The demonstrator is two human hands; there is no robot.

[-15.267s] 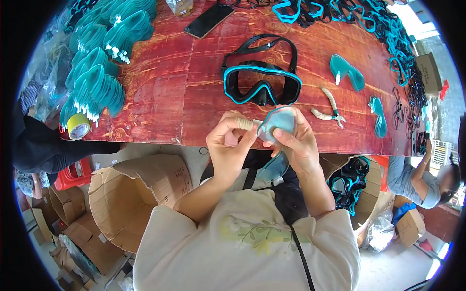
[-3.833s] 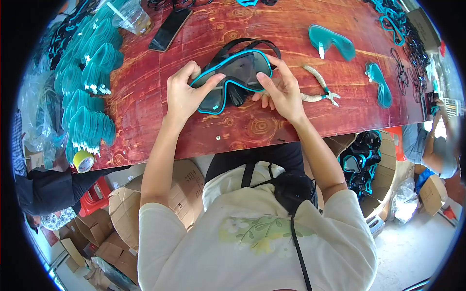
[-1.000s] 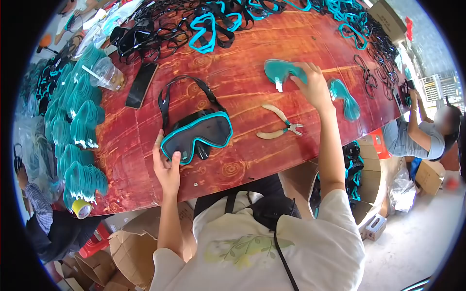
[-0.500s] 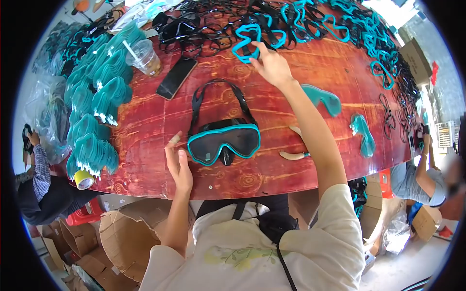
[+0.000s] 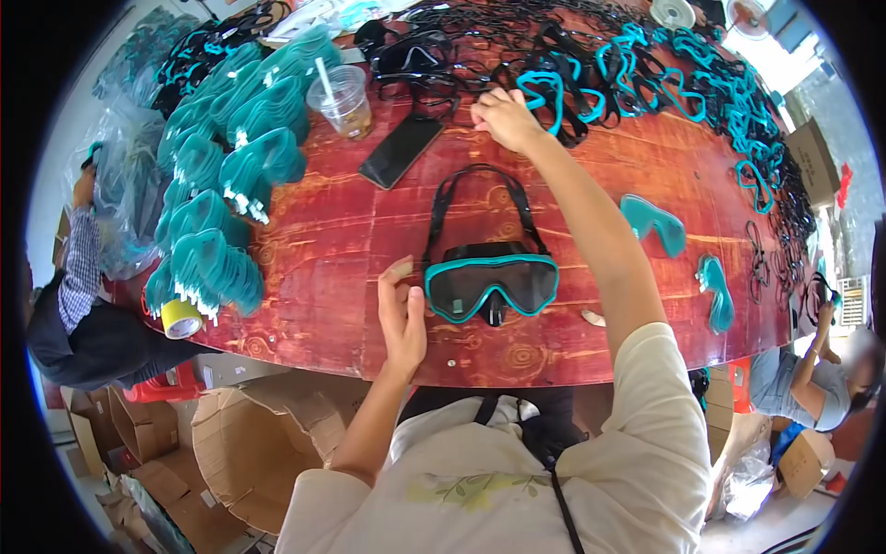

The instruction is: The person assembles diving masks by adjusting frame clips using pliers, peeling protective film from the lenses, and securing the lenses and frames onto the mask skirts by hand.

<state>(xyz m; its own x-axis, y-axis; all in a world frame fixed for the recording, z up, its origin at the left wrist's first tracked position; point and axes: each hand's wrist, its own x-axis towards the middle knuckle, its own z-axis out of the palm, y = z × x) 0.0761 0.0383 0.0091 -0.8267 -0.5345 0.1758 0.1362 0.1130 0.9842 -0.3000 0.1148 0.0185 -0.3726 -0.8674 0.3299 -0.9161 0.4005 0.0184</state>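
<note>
Right hand (image 5: 504,118): Fingers bent inward, knuckles up, at the near edge of a heap of black straps (image 5: 574,134) and rubbery blue frames (image 5: 559,100); the fingertips are partly hidden, so whether they grip anything cannot be told.
Left hand (image 5: 401,323): Half open and holding nothing, a pale wrap on one finger, beside the mask's left edge; contact with the rim is unclear.
Mask (image 5: 524,284): Lying on the tabletop in front of the person, between the two arms, lens upward; smoky and glossy, edged in bright blue, with a small pale label low on one side, a black nose pocket (image 5: 495,310) at the bottom and a head strap (image 5: 523,201) looped out behind.
Handle end (image 5: 593,318): A pale, rounded stub shows beside the right forearm (image 5: 591,217), which covers the rest of the tool.
Tabletop (image 5: 323,231): Glossy red-brown wood with swirling grain, the far part buried under tangled straps.
Phone (image 5: 401,150): Black, flat, near a clear plastic cup (image 5: 343,109) with a straw.
Lens stacks (image 5: 217,268): Thin teal sheets, curved and overlapping, by a yellow tape roll (image 5: 182,320); two loose teal pieces (image 5: 653,224) lie at right.
Co-workers: A checked sleeve (image 5: 79,268) at left; a blurred person in grey (image 5: 826,392) at right, the dark item in hand hard to make out.
</note>
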